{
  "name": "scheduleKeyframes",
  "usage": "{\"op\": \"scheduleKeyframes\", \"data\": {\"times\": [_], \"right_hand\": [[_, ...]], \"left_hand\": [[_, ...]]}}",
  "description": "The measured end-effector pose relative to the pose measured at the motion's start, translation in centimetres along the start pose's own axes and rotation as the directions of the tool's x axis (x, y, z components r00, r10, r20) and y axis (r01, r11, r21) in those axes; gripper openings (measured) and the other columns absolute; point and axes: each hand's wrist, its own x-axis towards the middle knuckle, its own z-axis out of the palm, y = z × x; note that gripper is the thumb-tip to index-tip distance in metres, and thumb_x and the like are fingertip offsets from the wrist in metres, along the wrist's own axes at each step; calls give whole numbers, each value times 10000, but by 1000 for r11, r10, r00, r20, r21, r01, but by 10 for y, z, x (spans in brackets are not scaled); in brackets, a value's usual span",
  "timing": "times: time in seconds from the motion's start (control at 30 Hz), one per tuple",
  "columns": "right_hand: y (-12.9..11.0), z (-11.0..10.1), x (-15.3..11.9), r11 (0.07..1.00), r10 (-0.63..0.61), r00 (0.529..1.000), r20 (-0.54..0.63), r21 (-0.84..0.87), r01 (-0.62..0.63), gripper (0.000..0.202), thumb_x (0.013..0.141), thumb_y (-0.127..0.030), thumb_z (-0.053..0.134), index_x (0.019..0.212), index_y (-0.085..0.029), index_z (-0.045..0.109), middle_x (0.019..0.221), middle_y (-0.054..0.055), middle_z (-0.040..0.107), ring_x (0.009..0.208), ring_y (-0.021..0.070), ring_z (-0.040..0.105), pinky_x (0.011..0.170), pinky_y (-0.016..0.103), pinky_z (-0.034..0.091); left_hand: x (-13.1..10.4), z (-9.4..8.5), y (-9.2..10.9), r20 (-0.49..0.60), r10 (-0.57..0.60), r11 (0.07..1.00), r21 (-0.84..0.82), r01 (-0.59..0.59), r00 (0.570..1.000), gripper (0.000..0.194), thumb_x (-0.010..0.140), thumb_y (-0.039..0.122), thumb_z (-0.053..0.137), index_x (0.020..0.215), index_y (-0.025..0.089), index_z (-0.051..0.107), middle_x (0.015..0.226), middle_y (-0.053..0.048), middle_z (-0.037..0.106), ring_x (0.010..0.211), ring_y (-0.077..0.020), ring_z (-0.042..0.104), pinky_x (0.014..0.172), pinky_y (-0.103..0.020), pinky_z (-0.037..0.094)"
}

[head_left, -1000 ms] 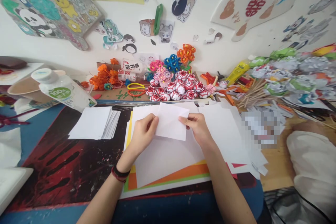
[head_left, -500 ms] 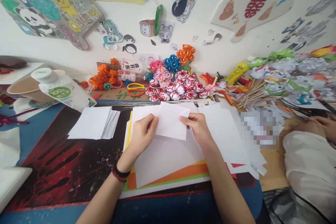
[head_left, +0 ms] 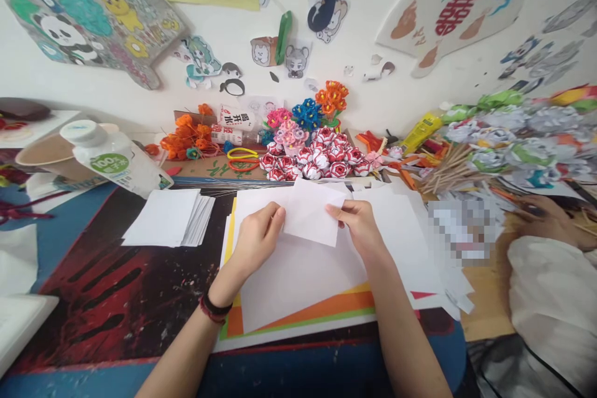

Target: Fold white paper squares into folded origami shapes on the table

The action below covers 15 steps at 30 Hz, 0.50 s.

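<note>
A small square of white paper [head_left: 311, 212] is held up and tilted above larger white sheets [head_left: 298, 283]. At its left edge, my left hand [head_left: 259, 233] is closed, thumb against curled fingers; the fingers behind the thumb are partly hidden. My right hand [head_left: 358, 224] pinches the square's right edge between thumb and fingers. Beneath the large white sheets, orange paper [head_left: 312, 311] and other coloured sheets stick out. To the left lies a fanned stack of white paper squares [head_left: 163, 217] on the dark mat.
Red-and-white paper flowers [head_left: 321, 158] and orange ones [head_left: 186, 137] line the back by the wall. A white bottle [head_left: 112, 158] stands at the left. Wooden sticks [head_left: 448, 165] and wrapped flowers lie at the right, beside another person's sleeve [head_left: 553, 298].
The paper square has shifted slightly to the right, along with my right hand. My left hand has moved only a little. The other person's hand at the right has moved.
</note>
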Motion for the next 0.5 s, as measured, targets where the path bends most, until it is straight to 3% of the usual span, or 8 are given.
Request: {"op": "scheduleKeyframes", "data": {"times": [0.13,0.5], "right_hand": [[0,3,-1,1000,4,999,46,-10,-4,310,693,-347,768,541,-139,596,535,-25,427,533,88,344,489,250,232],[-1,4,-2,1000,-2,999,41,-28,3,326,686,-361,766,528,-147,578,533,-28,407,534,93,337,489,253,239]], "left_hand": [[0,4,-3,0,-8,1000,11,8,1000,298,964,361,371,716,199,402,596,49,388,557,-106,378,576,-245,266],[-2,4,3,-54,69,998,19,-68,996,303,950,267,386,668,198,302,589,49,336,548,-97,333,563,-249,248]]}}
